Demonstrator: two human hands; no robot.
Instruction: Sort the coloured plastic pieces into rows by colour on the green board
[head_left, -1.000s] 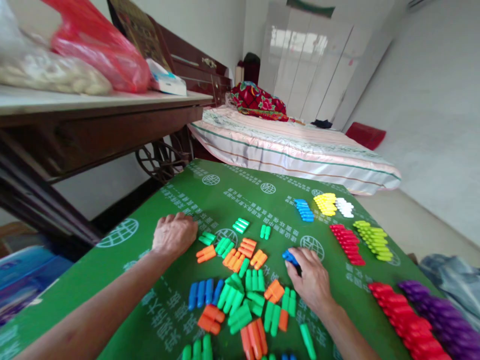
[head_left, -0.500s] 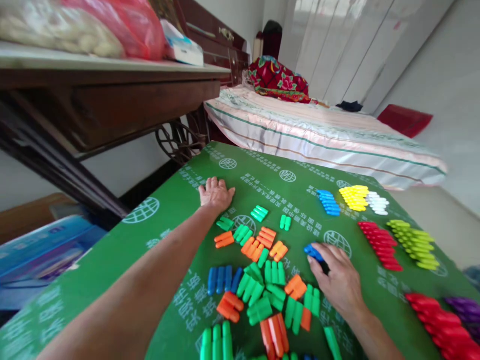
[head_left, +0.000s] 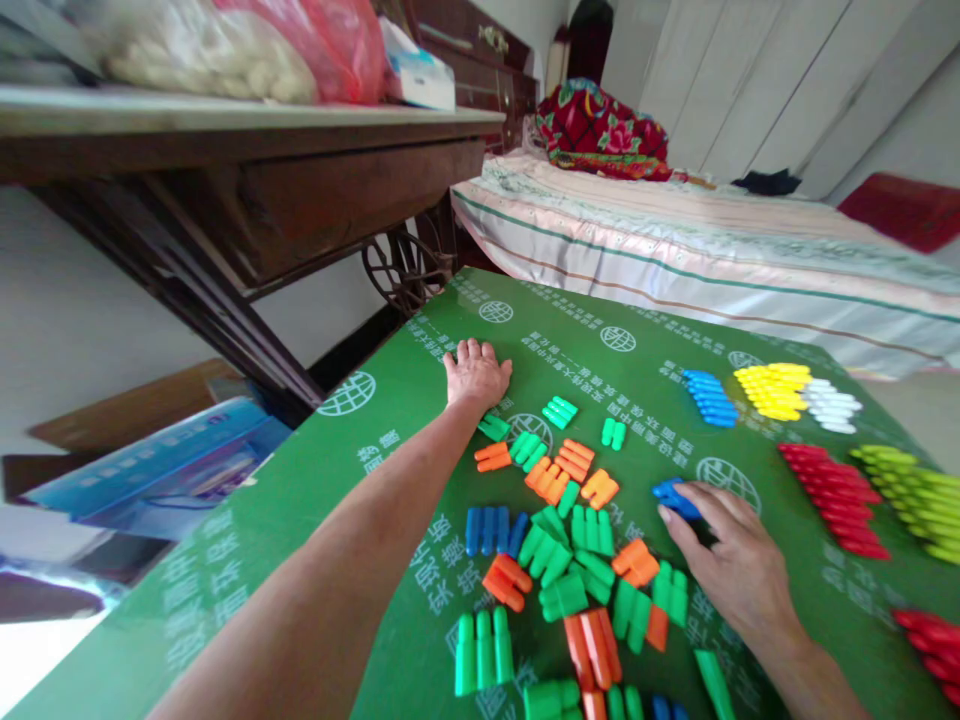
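Observation:
My left hand (head_left: 478, 376) lies flat on the green board (head_left: 405, 400), fingers spread, holding nothing. Close to its wrist are small green plastic pieces, one partly hidden by the arm. On the right, the thumb and forefinger of my right hand (head_left: 739, 550) close on a blue plastic piece (head_left: 677, 497) of joined rods, resting at the board's surface. Between my arms lies a loose spread of ribbed pieces: green ones (head_left: 592, 530), orange ones (head_left: 592, 645) and a dark blue one (head_left: 487, 530). Their exact kind I cannot make out.
Sorted groups of blue (head_left: 710, 398), yellow (head_left: 772, 389), white (head_left: 830, 405), red (head_left: 832, 498) and lime (head_left: 911, 500) pieces lie to the right. A wooden sewing-machine table (head_left: 360, 200) overhangs the left. Beyond the board stands a bed (head_left: 675, 240).
The view has swung left, so everything sits farther right in the picture. My left hand stays flat on the board. My right hand remains at the blue piece, with little visible movement.

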